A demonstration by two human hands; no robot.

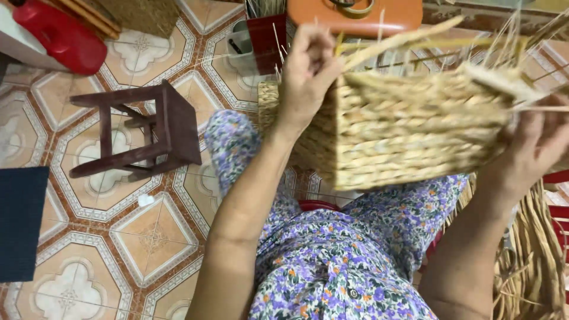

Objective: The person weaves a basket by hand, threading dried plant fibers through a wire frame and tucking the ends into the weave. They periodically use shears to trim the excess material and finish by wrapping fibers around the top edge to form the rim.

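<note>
Basket (409, 133) of woven straw, held over the person's lap, centre-right of the head view, tipped on its side. Walls look woven through in tight flat rows; judged well along. Rim at twelve o'clock is unfinished: loose upright straws (498, 35) stick out past the last row, and one long strand (403, 38) runs slantwise across the top, not yet tucked in.

Left hand (308, 71) sits at the basket's nine o'clock edge, fingers pressed together and curled over the rim, thumb against the wall, apparently pinching the near end of the loose strand; exact grip is partly hidden. Right hand (536, 148) at three o'clock cups the far wall, fingers wrapped behind the weave, closed on it; fingertips cannot be seen.

Left to do, by judgement: weave the final rim rows and bind or trim the free ends.

Around: bundle of raw straw (533, 261) on the floor at five o'clock, just beside the right forearm. Dark wooden stool (142, 133) at nine o'clock, well apart. Red container (59, 35) at ten o'clock. Orange box (355, 15) at twelve. Patterned tile floor (148, 237) below.
</note>
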